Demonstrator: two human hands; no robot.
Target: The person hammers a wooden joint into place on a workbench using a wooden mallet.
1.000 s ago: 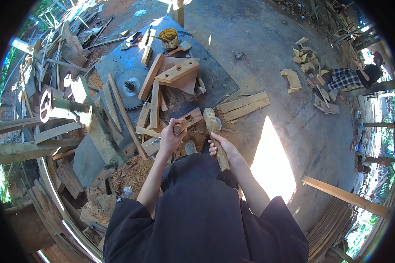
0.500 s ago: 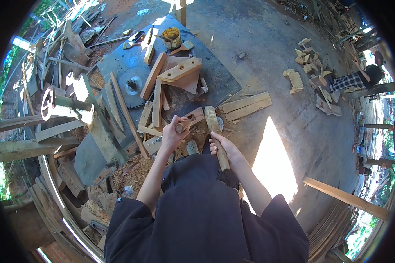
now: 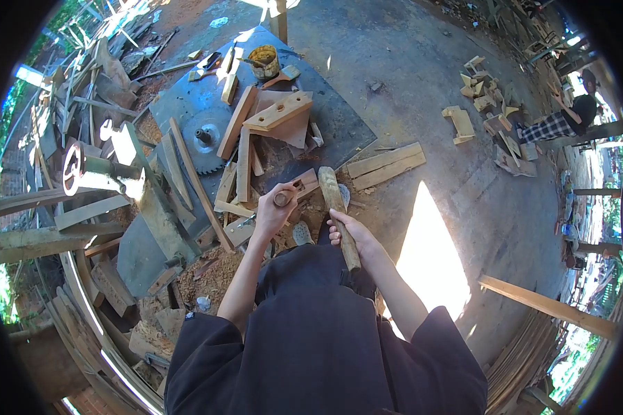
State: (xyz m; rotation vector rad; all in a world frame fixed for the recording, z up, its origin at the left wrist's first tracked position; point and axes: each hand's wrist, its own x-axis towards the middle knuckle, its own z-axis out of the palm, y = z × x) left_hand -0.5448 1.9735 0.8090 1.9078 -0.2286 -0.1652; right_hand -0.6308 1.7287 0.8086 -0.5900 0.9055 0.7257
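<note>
My left hand [image 3: 273, 213] is wrapped round a chisel [image 3: 282, 199], whose round wooden handle end faces up toward me; its blade is hidden by the fingers. Just beyond that hand lies a reddish wood piece [image 3: 309, 180] with a dark slot cut in it. In my right hand [image 3: 350, 229] is a wooden mallet [image 3: 330, 190], a rough club gripped partway along its length. Its thicker end points away from me, right of the slotted piece and apart from the chisel.
Ahead, a metal sheet [image 3: 339, 111] carries a circular saw blade [image 3: 202, 137], a drilled board [image 3: 278, 112] and a stained tin [image 3: 264, 62]. A handwheel [image 3: 73, 169] stands left, above sawdust [image 3: 214, 277]. Planks [image 3: 386, 166] lie right. A person in a checked shirt [image 3: 548, 129] is far right.
The whole view has shifted slightly, so the surroundings sit a little further left. Both hands keep their grips, with the chisel and mallet almost where they were.
</note>
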